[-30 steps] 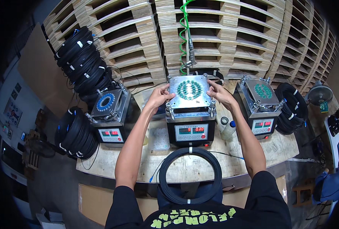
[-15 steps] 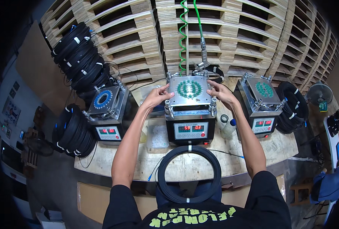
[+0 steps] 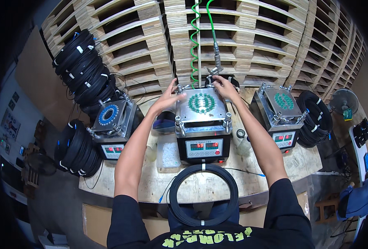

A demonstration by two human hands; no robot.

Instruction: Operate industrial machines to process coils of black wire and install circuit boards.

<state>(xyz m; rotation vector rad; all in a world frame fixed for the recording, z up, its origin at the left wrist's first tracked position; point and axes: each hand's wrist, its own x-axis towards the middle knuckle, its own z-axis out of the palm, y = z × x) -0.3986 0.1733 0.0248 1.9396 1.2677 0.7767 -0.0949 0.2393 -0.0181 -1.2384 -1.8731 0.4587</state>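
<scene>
The middle bench machine [image 3: 204, 145] has a square metal plate [image 3: 217, 115] on top, with a ring of green connectors [image 3: 202, 103] set in it. At the plate's far left corner is my left hand [image 3: 167, 101], fingers spread and thumb stretched over the edge, slightly blurred. My right hand [image 3: 226, 88] reaches to the far right corner, its fingers bent at the clamp handle [image 3: 211, 86]; the grip itself is partly hidden. Two near clamps [image 3: 179, 126] stand at the front corners. A black cable coil [image 3: 173, 193] lies at the table's front edge, against my lap.
Similar machines stand left [image 3: 111, 135] and right [image 3: 277, 120]. Black cable coils [image 3: 82, 68] are piled at the left. Beside the middle machine are a clear tray [image 3: 169, 154] and a bottle [image 3: 244, 145]. A green air hose [image 3: 212, 20] hangs before wooden pallets [image 3: 130, 45].
Both hands have moved from the plate's sides toward its far corners. My left thumb has come off the plate's edge. The right reading on the middle display has changed.
</scene>
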